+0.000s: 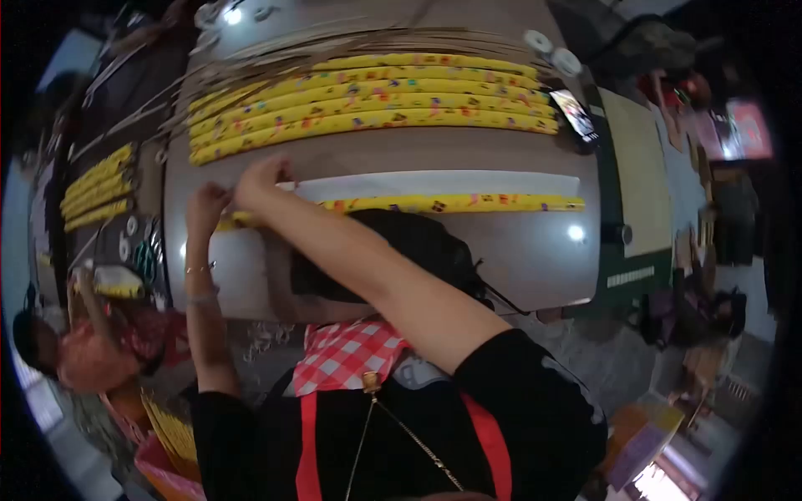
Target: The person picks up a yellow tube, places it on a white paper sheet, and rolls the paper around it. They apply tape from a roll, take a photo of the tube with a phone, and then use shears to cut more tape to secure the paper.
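Note:
In front of me lies a yellow patterned roll with a strip of its white underside showing along the far edge. Both hands are at its left end. My left hand has its fingers pinched together; whatever is between them is too small to make out. Reaching across to the left, my right hand is beside it, fingers curled near the white strip's end. What the right fingers grip is hidden. Beyond the hands, several finished-looking yellow patterned tubes lie side by side on the table.
Thin wooden sticks lie behind the tubes. Tape rolls and a lit phone are at the far right. A black bag-like bundle rests at the near edge. Left, a person sits by another table with yellow tubes and scissors.

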The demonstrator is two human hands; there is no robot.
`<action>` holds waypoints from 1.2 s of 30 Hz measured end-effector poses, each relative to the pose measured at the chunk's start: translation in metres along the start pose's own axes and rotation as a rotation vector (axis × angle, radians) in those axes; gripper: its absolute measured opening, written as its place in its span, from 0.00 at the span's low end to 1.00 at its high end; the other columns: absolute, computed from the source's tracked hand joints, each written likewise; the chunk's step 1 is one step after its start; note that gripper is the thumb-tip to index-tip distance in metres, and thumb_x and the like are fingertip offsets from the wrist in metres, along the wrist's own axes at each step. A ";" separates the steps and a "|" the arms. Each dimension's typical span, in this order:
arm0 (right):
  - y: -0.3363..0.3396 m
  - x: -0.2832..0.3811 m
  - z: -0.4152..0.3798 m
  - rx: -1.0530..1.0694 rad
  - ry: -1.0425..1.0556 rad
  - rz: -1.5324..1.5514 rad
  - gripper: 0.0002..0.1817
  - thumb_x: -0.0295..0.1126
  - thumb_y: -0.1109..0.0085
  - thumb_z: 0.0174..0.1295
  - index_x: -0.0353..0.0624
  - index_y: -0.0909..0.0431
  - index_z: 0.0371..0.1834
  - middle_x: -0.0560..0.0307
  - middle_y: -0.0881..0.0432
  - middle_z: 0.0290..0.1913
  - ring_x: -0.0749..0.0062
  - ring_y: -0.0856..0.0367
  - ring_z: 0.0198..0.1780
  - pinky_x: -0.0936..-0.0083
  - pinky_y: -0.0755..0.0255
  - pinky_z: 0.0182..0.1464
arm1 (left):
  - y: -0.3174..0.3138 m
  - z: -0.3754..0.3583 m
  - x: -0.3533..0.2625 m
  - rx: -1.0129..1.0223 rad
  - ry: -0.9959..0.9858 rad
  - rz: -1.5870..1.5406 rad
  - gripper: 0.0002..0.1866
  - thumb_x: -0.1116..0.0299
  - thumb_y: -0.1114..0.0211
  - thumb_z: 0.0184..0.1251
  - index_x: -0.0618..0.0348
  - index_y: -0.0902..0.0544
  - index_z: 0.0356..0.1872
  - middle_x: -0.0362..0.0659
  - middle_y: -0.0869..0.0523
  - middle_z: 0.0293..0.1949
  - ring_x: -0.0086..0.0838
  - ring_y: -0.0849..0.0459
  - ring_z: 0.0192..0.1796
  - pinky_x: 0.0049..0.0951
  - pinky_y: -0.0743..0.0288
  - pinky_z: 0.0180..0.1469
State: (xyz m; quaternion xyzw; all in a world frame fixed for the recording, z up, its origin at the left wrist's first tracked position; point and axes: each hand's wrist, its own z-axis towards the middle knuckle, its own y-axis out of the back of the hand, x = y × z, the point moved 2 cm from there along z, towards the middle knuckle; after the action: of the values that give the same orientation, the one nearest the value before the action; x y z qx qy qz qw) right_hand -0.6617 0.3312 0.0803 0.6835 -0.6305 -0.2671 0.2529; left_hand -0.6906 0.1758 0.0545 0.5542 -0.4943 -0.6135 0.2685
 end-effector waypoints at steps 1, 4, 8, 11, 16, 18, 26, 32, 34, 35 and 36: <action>-0.006 0.005 0.011 -0.071 -0.009 0.071 0.21 0.47 0.51 0.55 0.44 0.20 0.42 0.52 0.20 0.38 0.59 0.22 0.36 0.55 0.38 0.34 | 0.004 -0.002 -0.008 0.011 0.070 0.012 0.14 0.60 0.33 0.48 0.59 0.20 0.29 0.47 0.16 0.28 0.38 0.17 0.33 0.33 0.26 0.34; 0.005 -0.012 -0.024 -0.127 0.062 0.134 0.15 0.36 0.54 0.58 0.47 0.20 0.42 0.55 0.20 0.42 0.57 0.22 0.39 0.57 0.37 0.36 | 0.018 -0.014 -0.024 -0.073 0.083 -0.023 0.12 0.62 0.32 0.45 0.58 0.19 0.28 0.46 0.16 0.27 0.38 0.17 0.32 0.33 0.25 0.35; 0.009 -0.014 -0.015 -0.066 0.034 0.188 0.15 0.36 0.56 0.57 0.45 0.20 0.38 0.49 0.20 0.39 0.54 0.21 0.32 0.57 0.39 0.37 | 0.017 -0.015 -0.006 -0.099 0.122 -0.066 0.10 0.63 0.32 0.45 0.57 0.18 0.27 0.45 0.16 0.26 0.37 0.17 0.31 0.34 0.25 0.35; 0.014 -0.016 -0.017 -0.072 0.020 0.218 0.17 0.36 0.54 0.52 0.46 0.21 0.41 0.49 0.21 0.43 0.54 0.21 0.37 0.59 0.40 0.38 | 0.022 -0.020 -0.012 -0.094 0.186 -0.104 0.11 0.63 0.31 0.44 0.57 0.18 0.27 0.45 0.16 0.26 0.37 0.18 0.32 0.35 0.25 0.35; 0.016 -0.016 -0.017 -0.001 0.029 0.250 0.17 0.36 0.53 0.50 0.47 0.22 0.43 0.52 0.23 0.48 0.57 0.25 0.46 0.58 0.39 0.40 | 0.028 -0.019 -0.011 -0.095 0.187 -0.048 0.11 0.63 0.31 0.47 0.59 0.18 0.27 0.45 0.16 0.26 0.33 0.17 0.29 0.32 0.25 0.32; 0.014 -0.016 -0.011 0.045 0.006 0.256 0.18 0.35 0.52 0.49 0.47 0.22 0.43 0.54 0.24 0.49 0.59 0.26 0.46 0.58 0.38 0.42 | 0.027 -0.019 -0.012 -0.074 0.226 -0.058 0.12 0.62 0.31 0.46 0.59 0.18 0.26 0.45 0.16 0.26 0.34 0.17 0.30 0.32 0.25 0.32; 0.015 -0.016 -0.013 0.029 -0.007 0.268 0.21 0.34 0.51 0.47 0.47 0.25 0.47 0.54 0.25 0.52 0.58 0.27 0.51 0.56 0.38 0.46 | 0.011 -0.012 -0.025 0.012 0.161 0.029 0.18 0.57 0.26 0.37 0.58 0.18 0.27 0.45 0.16 0.27 0.36 0.17 0.31 0.34 0.25 0.33; 0.014 -0.015 -0.009 0.029 0.029 0.235 0.22 0.33 0.53 0.47 0.48 0.25 0.49 0.55 0.28 0.57 0.59 0.29 0.55 0.55 0.39 0.49 | 0.015 -0.005 -0.024 0.016 0.264 0.042 0.20 0.55 0.25 0.34 0.56 0.17 0.27 0.46 0.16 0.29 0.39 0.17 0.34 0.36 0.25 0.36; 0.013 -0.015 -0.009 0.032 -0.014 0.283 0.22 0.34 0.54 0.48 0.49 0.24 0.49 0.56 0.28 0.58 0.59 0.29 0.56 0.54 0.39 0.50 | 0.013 0.002 -0.028 0.056 0.313 0.105 0.18 0.56 0.25 0.34 0.55 0.17 0.27 0.46 0.16 0.29 0.40 0.17 0.34 0.36 0.25 0.36; 0.013 -0.015 -0.010 0.033 -0.010 0.275 0.22 0.34 0.54 0.48 0.49 0.24 0.49 0.56 0.28 0.58 0.59 0.29 0.56 0.54 0.39 0.50 | 0.013 0.004 -0.030 0.099 0.354 0.170 0.17 0.57 0.26 0.35 0.54 0.16 0.28 0.46 0.16 0.29 0.40 0.17 0.35 0.36 0.25 0.36; 0.013 -0.016 -0.012 0.016 0.005 0.269 0.21 0.34 0.55 0.48 0.49 0.24 0.48 0.56 0.28 0.58 0.60 0.29 0.56 0.54 0.39 0.50 | 0.011 0.005 -0.029 0.096 0.361 0.167 0.17 0.57 0.26 0.35 0.54 0.16 0.28 0.46 0.16 0.29 0.40 0.17 0.35 0.36 0.25 0.36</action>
State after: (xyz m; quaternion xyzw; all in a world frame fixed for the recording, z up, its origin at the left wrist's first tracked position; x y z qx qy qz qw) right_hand -0.6643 0.3458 0.0985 0.5956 -0.7179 -0.2239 0.2825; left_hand -0.6909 0.1989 0.0763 0.6245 -0.5109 -0.4558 0.3760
